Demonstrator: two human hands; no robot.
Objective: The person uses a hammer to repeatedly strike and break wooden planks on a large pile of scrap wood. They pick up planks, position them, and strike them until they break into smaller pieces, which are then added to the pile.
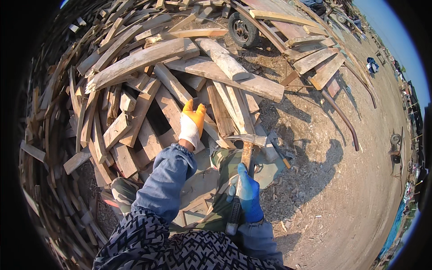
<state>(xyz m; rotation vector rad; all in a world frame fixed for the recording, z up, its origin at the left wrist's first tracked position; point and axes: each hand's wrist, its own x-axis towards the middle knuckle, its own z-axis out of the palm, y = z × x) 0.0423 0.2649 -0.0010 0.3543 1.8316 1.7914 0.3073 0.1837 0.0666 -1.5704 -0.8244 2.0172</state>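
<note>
My left hand [193, 121], in a white glove with an orange coating, reaches over a long narrow wooden plank [173, 84] in a heap of scrap wood. Its thumb and a finger are spread; the other fingers are hidden, so a grip on the plank cannot be made out. In a blue glove, my right hand [249, 195] is closed around the handle of a hammer [247, 153]. The worn metal hammer head points up, in front of several weathered boards [238, 108]. A thick, rough-ended timber [138, 64] lies across the heap beyond my left hand.
Loose timber [57, 189] is piled along the left. At the back right stands a cart [270, 30] with a rubber wheel [243, 29], boards and a curved metal handle [344, 118]. A tool with a wooden handle [286, 162] lies right of the hammer. A person [315, 6] is far back.
</note>
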